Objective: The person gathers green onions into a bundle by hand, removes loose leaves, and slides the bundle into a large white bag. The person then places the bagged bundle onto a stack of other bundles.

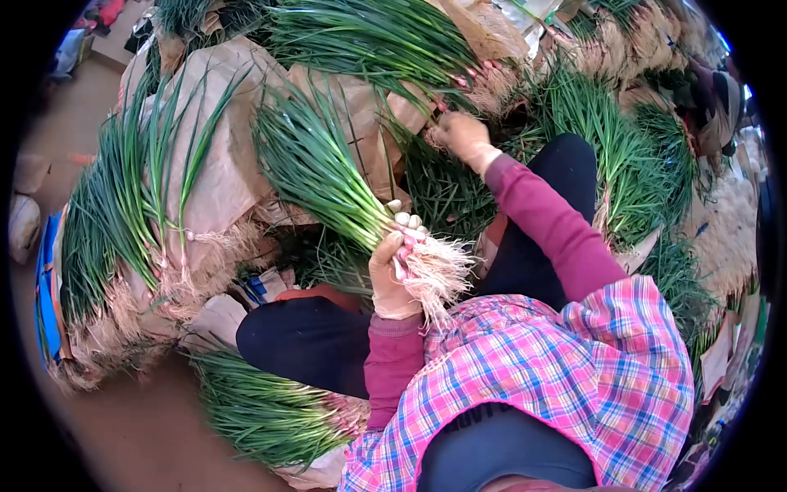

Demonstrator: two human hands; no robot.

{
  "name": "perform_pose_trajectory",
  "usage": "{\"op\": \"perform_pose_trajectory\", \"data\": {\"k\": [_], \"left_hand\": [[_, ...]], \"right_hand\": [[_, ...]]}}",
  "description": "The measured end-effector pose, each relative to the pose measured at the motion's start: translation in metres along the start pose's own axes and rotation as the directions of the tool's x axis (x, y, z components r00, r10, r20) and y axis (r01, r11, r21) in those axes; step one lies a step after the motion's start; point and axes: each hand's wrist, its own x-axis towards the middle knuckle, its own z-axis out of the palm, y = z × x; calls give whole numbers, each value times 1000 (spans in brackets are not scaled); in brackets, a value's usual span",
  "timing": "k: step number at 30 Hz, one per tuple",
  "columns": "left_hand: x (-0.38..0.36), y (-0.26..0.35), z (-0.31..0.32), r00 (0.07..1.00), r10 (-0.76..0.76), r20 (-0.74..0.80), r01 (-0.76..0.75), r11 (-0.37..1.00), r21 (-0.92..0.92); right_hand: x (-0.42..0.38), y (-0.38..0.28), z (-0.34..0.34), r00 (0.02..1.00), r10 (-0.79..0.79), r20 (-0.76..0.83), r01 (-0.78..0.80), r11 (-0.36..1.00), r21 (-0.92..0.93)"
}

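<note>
My left hand (pixel 392 275), in a pale glove, is wrapped round a thick bunch of spring onions (pixel 348 184) just at the bulbs. Their green leaves point up and left, while a tuft of pale roots hangs over the right side of the hand. White fingertips show across the front of the stems. Farther forward, my gloved right hand (pixel 463 135) has its fingers closed at the root end of a loose spring onion (pixel 432 131). It lies at the lower edge of a large pile of spring onions (pixel 377 37).
Spring onions lie on brown paper (pixel 217 123) to the left, roots toward me. Another bundle (pixel 270 406) rests on the floor beside my left knee. More heaps (pixel 607 156) stand at the right, and loose green leaves (pixel 447 189) lie between my legs.
</note>
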Motion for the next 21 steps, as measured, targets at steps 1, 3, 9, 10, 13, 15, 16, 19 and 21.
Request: {"op": "perform_pose_trajectory", "data": {"k": [1,3,9,10,13,15,16,19,21], "left_hand": [[0,-2,-2,998,0,-65,1,1000,23],[5,-8,-18,981,56,-188,-35,993,112],[8,-21,-29,944,-99,-315,189,944,271],[11,-23,-23,943,-57,-327,160,941,299],[8,-20,-36,959,-64,-275,158,930,333],[8,-14,-29,956,-27,-293,126,938,322],[8,-17,-27,949,-46,-311,144,943,299],[11,-20,-35,957,-47,-286,153,920,361],[9,-16,-40,962,-125,-243,187,950,251]], "right_hand": [[1,2,9,998,-49,40,48,998,48],[-17,-11,-5,965,-103,240,-3,916,401],[-98,-49,-33,823,-220,524,-382,468,797],[-84,-48,-22,773,-259,580,-526,250,813],[-63,-48,7,767,-243,594,-606,29,795],[-66,-65,5,763,-245,597,-596,91,798],[-78,-64,-5,740,-242,628,-613,143,777],[-93,-61,11,888,-88,452,-431,187,883],[-90,-57,15,873,-111,474,-452,176,874]]}}
